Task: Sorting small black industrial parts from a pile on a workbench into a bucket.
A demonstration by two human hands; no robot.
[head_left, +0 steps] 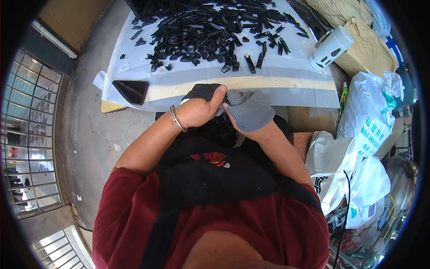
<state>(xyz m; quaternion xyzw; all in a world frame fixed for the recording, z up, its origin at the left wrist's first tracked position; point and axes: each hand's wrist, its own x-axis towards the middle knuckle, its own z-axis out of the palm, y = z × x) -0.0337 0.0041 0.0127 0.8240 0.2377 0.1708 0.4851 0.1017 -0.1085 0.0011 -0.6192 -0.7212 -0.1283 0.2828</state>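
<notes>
In front of my chest, just past the near edge of the table, my two hands meet with their fingers closed. A dark glove covers the fingers of my left hand (pixel 199 105), while its thumb is bare and a metal bangle (pixel 176 119) circles the wrist. On my right hand (pixel 248 112) is a grey glove (pixel 251 107) with small pale dots. Anything between the fingers is hidden or too small to name. Beyond them, a large heap of black plastic pieces (pixel 197 36) lies spread on the table, with several loose ones near its front.
Translucent sheeting (pixel 295 85) covers the table. A black phone (pixel 132 91) lies at its left front, and a white tumbler (pixel 330 48) with dark patches stands at the right. Plastic bags (pixel 365 110) crowd my right side. A black cable (pixel 347 201) hangs there. Barred windows (pixel 33 130) are at the left.
</notes>
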